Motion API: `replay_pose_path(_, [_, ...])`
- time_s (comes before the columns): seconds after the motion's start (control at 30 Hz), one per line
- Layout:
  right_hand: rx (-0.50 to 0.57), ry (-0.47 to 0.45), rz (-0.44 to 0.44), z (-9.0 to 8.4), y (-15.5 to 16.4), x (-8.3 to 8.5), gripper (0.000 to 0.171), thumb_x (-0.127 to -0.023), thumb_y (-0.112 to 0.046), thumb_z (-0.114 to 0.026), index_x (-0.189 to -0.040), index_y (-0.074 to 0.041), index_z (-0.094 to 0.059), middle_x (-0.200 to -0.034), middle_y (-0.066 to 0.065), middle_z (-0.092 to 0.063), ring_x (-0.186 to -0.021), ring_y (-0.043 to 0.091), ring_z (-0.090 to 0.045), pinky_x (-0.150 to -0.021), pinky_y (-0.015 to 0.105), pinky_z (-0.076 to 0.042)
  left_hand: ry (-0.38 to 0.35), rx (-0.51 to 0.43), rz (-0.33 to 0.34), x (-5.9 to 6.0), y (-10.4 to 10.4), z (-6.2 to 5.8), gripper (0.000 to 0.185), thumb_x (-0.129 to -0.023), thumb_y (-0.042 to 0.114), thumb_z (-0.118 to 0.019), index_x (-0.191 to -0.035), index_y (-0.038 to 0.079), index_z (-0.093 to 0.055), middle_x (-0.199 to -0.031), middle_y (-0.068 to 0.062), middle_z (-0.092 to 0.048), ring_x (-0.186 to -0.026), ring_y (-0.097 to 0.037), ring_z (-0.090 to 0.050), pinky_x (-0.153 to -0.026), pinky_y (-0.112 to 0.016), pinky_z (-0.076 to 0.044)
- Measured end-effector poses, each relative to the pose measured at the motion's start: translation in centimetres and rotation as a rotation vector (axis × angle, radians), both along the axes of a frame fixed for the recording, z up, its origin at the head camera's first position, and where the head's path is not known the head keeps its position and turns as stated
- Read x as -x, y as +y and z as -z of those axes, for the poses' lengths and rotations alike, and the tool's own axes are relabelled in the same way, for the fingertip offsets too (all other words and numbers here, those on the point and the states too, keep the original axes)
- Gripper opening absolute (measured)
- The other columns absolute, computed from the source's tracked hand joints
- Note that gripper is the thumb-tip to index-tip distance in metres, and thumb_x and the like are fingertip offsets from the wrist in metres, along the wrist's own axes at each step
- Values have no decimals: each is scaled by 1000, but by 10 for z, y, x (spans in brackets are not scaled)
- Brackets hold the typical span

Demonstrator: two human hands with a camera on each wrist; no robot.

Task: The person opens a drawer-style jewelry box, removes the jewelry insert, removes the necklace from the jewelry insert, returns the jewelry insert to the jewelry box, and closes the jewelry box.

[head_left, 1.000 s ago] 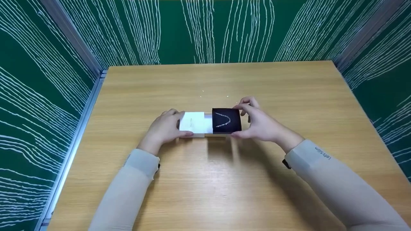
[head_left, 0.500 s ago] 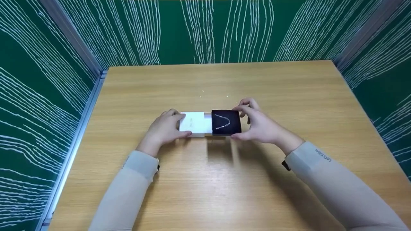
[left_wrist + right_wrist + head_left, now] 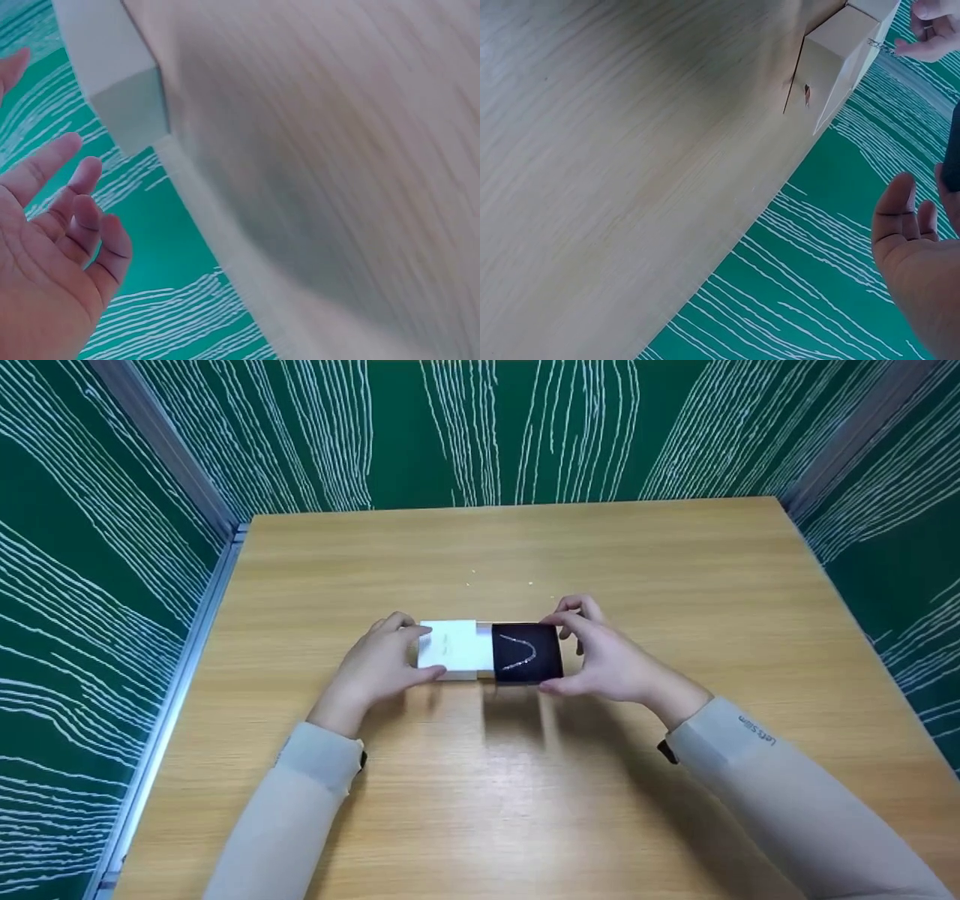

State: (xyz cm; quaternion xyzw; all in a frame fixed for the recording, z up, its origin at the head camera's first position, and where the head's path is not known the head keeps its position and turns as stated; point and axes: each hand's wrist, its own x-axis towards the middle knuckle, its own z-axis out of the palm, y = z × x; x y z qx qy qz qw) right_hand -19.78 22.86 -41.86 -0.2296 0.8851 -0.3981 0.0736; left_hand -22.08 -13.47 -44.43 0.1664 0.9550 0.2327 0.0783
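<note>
A small sliding box lies mid-table. Its white sleeve (image 3: pixel 448 649) is on the left, and the drawer (image 3: pixel 526 654) is pulled out to the right. The drawer has a black pad with a thin silver chain (image 3: pixel 519 651) lying on it. My left hand (image 3: pixel 421 654) grips the sleeve's left end between thumb and fingers. My right hand (image 3: pixel 559 654) pinches the drawer's right end front and back. The left wrist view shows a white sleeve corner (image 3: pixel 112 67) and my left hand's fingers (image 3: pixel 75 217). The right wrist view shows the drawer's tan end (image 3: pixel 832 64).
The wooden table (image 3: pixel 525 780) is boxed in by green walls with white lines (image 3: pixel 90 585) on the left, back and right. A metal rail (image 3: pixel 187 630) runs along the left edge. A few tiny pale specks (image 3: pixel 474 572) lie behind the box.
The drawer has slid slightly left toward the sleeve, narrowing the tan gap between them. Both hands keep their holds.
</note>
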Motion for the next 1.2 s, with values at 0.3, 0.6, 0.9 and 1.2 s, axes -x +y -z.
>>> replay_pose_path(0.3, [4, -5, 2, 5, -2, -4, 84, -77, -22, -104, -150, -6, -65, -151, 10, -38, -131, 37, -55, -93, 39, -48, 3, -196, 33, -19, 16, -17, 70, -98, 52, -87, -155, 16, -70, -153, -6, -61, -143, -32, -61, -129, -53, -50])
replay_pose_path(0.6, [18, -6, -4, 10, -6, -4, 84, -77, -23, -105, -149, -6, -66, -152, 9, -38, -130, 35, -55, -93, 44, -50, 18, -455, 162, -38, 41, -28, 45, -98, 37, -91, -138, 18, -81, -140, -2, -60, -135, -34, -63, -118, -51, -56])
replay_pose_path(0.9, [1, 14, -14, 14, -11, -6, 89, -79, -29, -104, -154, -5, -63, -154, 12, -38, -132, 38, -58, -97, 49, -55, 104, -488, 246, -43, 58, -25, 23, -98, 27, -91, -116, 14, -89, -132, -5, -61, -132, -24, -62, -113, -44, -57])
replay_pose_path(1.2, [1, 36, -11, 15, -14, -8, 89, -77, -30, -104, -153, -6, -64, -154, 10, -37, -133, 38, -57, -97, 53, -56, 135, -445, 248, -41, 59, -23, 14, -99, 21, -89, -108, 11, -92, -130, -7, -62, -119, -28, -62, -107, -44, -56])
